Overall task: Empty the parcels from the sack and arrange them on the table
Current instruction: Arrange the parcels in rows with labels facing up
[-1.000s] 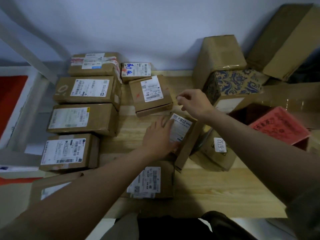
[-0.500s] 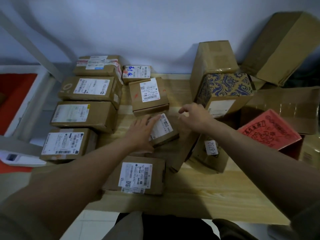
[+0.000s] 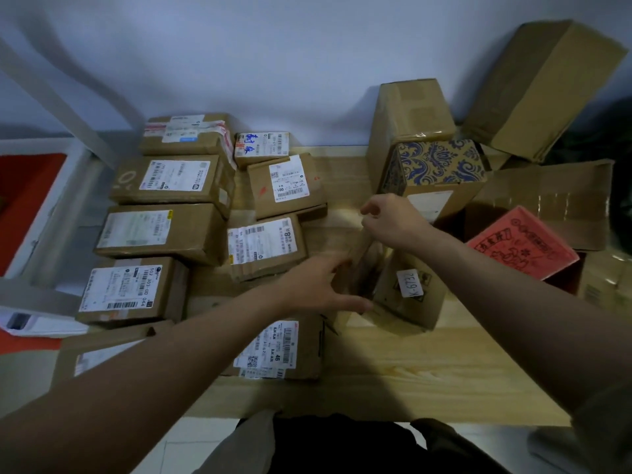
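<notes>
While blurred, flat parcel [image 3: 364, 265] stands between both hands.

Wooden table [image 3: 427, 371] (labelled parcels [image 3: 266, 246] atop)

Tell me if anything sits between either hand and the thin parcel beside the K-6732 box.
Nothing visible. The left hand is at the left face of the thin parcel, the right hand at its top; the K-6732 box crowds its right side.

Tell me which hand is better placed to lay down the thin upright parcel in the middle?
Probably the right hand: it already pinches the top edge of the thin parcel. The left hand is open beside its lower part.
</notes>
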A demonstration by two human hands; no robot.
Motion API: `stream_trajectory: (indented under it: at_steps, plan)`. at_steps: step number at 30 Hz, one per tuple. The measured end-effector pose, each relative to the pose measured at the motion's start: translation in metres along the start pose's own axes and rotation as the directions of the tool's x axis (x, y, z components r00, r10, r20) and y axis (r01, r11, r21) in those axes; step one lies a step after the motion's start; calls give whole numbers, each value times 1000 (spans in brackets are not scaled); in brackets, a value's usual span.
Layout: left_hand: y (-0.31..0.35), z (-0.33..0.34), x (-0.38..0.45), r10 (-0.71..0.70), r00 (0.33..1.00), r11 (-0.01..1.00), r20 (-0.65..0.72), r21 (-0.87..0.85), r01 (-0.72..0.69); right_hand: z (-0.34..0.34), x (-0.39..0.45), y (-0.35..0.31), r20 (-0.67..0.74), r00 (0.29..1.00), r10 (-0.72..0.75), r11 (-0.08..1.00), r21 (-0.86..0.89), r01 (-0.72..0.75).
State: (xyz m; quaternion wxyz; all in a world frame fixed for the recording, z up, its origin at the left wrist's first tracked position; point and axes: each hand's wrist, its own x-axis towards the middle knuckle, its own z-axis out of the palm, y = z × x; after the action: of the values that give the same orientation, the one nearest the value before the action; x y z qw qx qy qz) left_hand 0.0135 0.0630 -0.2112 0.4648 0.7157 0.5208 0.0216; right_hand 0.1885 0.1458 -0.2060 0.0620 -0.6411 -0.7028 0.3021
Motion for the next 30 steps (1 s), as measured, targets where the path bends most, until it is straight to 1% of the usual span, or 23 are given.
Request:
stream_trajectory:
  at_steps: [1, 3, 6, 8, 11, 13, 15, 17, 19, 21, 22, 23, 24, 25, 26, 27, 28, 29, 30]
  plan:
    - [5, 5, 4, 11, 1000, 1000, -1, 21, -11, -2, -3, 4, -12, 1000, -3, 999, 32, 3]
    - [5, 16, 13, -24, 998, 999, -63, 30, 26, -3, -8, 10, -42, 999, -16, 997, 79, 20]
    - [1, 28, 21, -120, 978, 991, -172, 34, 127, -4, -17, 19, -85, 996, -24, 990, 137, 35]
    - [-1, 26, 22, -179, 957, 983, -227, 7, 185, -4, -23, 26, -123, 992, -32, 984, 170, 53]
    - [-9, 5, 21, -307, 905, 950, -296, -160, 269, -4, -31, 38, -208, 978, -32, 980, 184, 71]
    - [-12, -10, 16, -362, 875, 919, -323, -279, 277, -6, -35, 44, -266, 964, -18, 975, 209, 76]
    - [-14, -20, 5, -402, 858, 874, -321, -414, 255, -8, -38, 42, -293, 956, -16, 969, 232, 87]
    - [-14, -24, -7, -438, 848, 790, -298, -578, 204, -8, -41, 33, -292, 956, -31, 960, 259, 110]
    - [-14, -25, -18, -463, 854, 652, -237, -744, 147, -6, -46, 17, -271, 961, -49, 944, 303, 134]
    - [-15, -26, -24, -469, 865, 519, -181, -849, 104, -5, -51, -2, -222, 974, -45, 917, 379, 128]
    - [-15, -26, -27, -460, 873, 470, -164, -879, 83, -5, -53, -13, -172, 985, -27, 898, 428, 99]
    - [-15, -27, -29, -448, 882, 425, -146, -903, 66, -6, -56, -23, -93, 996, 4, 875, 483, 41]
    - [-15, -28, -31, -432, 892, 395, -132, -917, 55, -6, -59, -31, 18, 999, 42, 841, 538, -45]
    - [-14, -29, -33, -415, 901, 375, -128, -926, 42, -6, -61, -38, 159, 985, 70, 800, 581, -151]
    - [-12, -31, -35, -405, 904, 369, -134, -929, 28, -5, -63, -43, 296, 953, 71, 750, 614, -246]
    - [-10, -32, -38, -408, 901, 370, -146, -929, 16, -3, -64, -46, 396, 916, 61, 703, 635, -321]
    - [-10, -33, -40, -416, 893, 387, -170, -922, 4, 0, -65, -48, 443, 894, 61, 660, 655, -369]
    - [-11, -33, -43, -426, 884, 412, -196, -911, -4, 3, -64, -49, 444, 891, 93, 619, 675, -401]
    - [-14, -32, -47, -432, 875, 451, -216, -893, 2, 4, -65, -52, 418, 895, 155, 576, 697, -426]
